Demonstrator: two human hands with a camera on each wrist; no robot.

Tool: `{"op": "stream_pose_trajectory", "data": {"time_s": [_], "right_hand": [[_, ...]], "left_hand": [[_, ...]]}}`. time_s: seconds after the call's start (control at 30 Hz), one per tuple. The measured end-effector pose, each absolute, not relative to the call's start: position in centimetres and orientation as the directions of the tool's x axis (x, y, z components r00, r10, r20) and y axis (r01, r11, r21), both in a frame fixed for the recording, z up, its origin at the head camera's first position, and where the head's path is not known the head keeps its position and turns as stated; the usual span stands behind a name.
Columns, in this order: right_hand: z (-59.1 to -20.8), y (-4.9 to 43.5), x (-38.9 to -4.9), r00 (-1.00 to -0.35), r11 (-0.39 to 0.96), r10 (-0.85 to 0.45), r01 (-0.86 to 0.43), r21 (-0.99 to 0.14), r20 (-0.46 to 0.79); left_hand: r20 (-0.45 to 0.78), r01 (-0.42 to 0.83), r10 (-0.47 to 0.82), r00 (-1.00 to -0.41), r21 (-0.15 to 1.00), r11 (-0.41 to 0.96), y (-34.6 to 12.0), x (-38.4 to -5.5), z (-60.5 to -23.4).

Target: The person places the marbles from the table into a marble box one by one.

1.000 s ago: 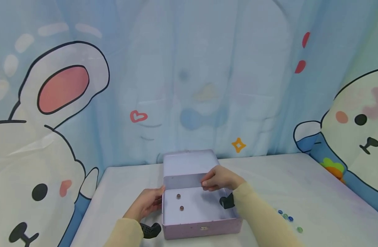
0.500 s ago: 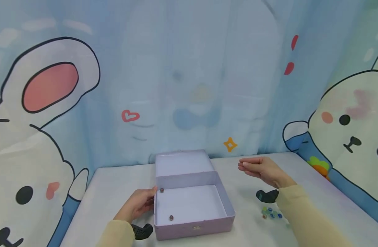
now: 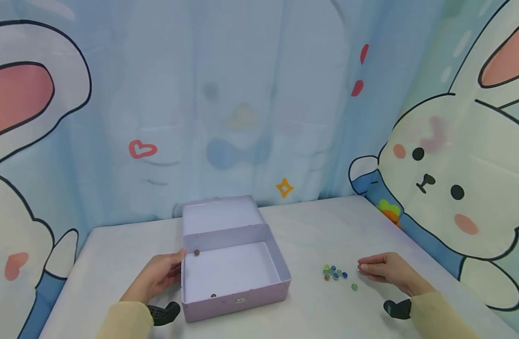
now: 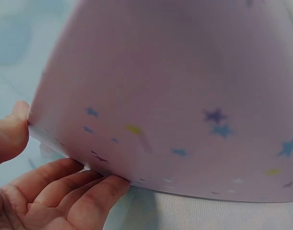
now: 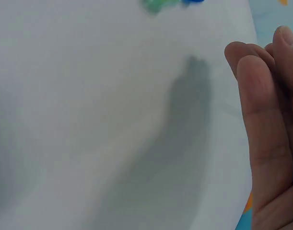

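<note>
A lilac hinged box [image 3: 236, 303] stands with its lid [image 3: 221, 214] raised at the back. Two brownish marbles lie inside, one marble [image 3: 197, 253] near the back left corner and another marble [image 3: 213, 296] by the front wall. My left hand [image 3: 158, 275] holds the box's left side, thumb at the rim. In the left wrist view its fingers [image 4: 96, 191] meet the lower edge of the star-printed wall [image 4: 184, 96]. Over the tabletop on the right hovers my right hand [image 3: 393, 272], fingers nearly straight and together, nothing showing between them.
Between the box and my right hand lies a cluster of blue, green and brown marbles [image 3: 335, 274], with one green marble [image 3: 354, 286] slightly apart. The white tabletop [image 3: 302, 235] runs back to a cartoon-printed curtain [image 3: 242, 94].
My right hand has gone from above the box out to the right, beyond the marble cluster. The marbles in the box have rolled apart, and the head view has turned right.
</note>
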State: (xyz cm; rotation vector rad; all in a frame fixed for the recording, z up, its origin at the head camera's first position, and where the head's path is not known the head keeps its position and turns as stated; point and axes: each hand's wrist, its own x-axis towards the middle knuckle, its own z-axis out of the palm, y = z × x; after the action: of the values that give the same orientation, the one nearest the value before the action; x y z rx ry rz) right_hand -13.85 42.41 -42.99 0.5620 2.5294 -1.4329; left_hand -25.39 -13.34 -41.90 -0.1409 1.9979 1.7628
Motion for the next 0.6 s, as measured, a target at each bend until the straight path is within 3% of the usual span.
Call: {"op": "stream_pose_trajectory", "data": {"time_s": [0.17,0.43,0.6], "right_hand": [[-43.8,42.4,-12.7,-0.904,0.494,0.263,0.425,-0.758,-0.336],[-44.0,38.9,-12.2,-0.933,0.686,0.245,0.360,-0.633,-0.265],[-43.2,36.4,-11.7,-0.955,0.843,0.209,0.286,-0.456,-0.213]], "left_hand": [[-0.415,-0.380,0.233,-0.879,0.907,0.180,-13.3,-25.4,-41.9],[-0.437,-0.403,0.233,-0.869,0.898,0.179,-13.4,-25.5,-41.8],[-0.432,-0.397,0.243,-0.868,0.900,0.183,-13.3,-25.4,-41.5]]}}
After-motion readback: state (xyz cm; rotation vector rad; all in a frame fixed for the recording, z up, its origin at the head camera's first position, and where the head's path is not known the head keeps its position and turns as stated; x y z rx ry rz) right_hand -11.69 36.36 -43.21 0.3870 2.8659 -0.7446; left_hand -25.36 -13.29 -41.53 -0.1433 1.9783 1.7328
